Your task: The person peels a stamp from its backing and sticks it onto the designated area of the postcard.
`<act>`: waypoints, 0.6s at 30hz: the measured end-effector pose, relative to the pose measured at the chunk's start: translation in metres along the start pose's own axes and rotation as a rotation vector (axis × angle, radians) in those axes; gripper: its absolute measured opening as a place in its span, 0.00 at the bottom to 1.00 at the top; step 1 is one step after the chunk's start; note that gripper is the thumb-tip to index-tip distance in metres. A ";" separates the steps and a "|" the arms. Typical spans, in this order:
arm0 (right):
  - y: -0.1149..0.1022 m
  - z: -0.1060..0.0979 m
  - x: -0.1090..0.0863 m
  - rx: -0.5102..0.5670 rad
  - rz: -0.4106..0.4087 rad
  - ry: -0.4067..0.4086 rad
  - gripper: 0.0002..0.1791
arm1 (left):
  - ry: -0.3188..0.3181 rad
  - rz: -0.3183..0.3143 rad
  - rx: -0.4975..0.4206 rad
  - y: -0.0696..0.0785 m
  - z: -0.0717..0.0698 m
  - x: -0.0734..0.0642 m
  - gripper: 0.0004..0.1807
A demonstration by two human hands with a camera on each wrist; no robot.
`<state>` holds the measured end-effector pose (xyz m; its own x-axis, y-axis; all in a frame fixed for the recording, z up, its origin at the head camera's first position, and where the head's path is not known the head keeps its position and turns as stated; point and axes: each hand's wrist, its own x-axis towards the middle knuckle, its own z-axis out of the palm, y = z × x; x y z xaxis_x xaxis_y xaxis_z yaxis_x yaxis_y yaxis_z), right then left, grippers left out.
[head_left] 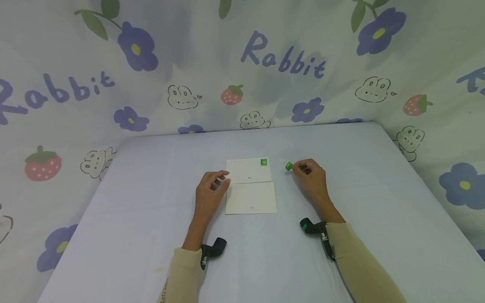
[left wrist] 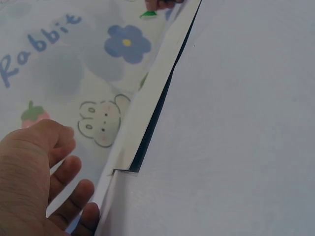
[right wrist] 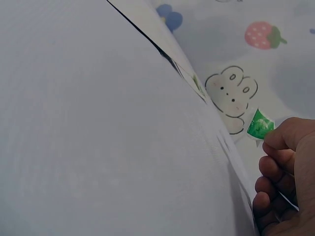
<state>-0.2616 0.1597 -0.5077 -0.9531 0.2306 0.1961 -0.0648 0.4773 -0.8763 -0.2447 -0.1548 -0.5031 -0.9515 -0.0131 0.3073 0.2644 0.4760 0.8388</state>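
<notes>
Head view: right hand pinches green stamp, right of cards.

Left hand rests with curled fingers; right hand pinches, fingers curled.

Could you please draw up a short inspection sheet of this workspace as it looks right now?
Surface: pale blue table, flat, no marks seen.
Job's things: upper card bearing a green stamp in its far right corner; lower card next to it on the near side, no stamp; loose green stamp pinched by the right hand.
Clutter: nothing seen.
Grippers: left hand rests at the upper card's left edge; right hand holds the loose stamp to the right of the cards.
Cables: nothing seen; a wrist camera on each forearm.
Surroundings: cloth backdrop printed with flowers, strawberries, rabbits and "Rabbit".
</notes>
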 end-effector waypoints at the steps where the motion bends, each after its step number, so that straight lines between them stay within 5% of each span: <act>1: 0.000 0.000 0.000 0.003 -0.002 0.001 0.11 | -0.001 -0.004 -0.002 0.000 0.000 0.000 0.13; 18: -0.001 0.000 -0.004 0.020 -0.021 -0.016 0.10 | -0.010 -0.017 0.000 0.003 -0.002 -0.004 0.13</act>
<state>-0.2576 0.1582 -0.5079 -0.9560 0.2071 0.2080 -0.0908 0.4652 -0.8806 -0.2398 -0.1553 -0.5008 -0.9574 -0.0123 0.2886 0.2483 0.4753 0.8440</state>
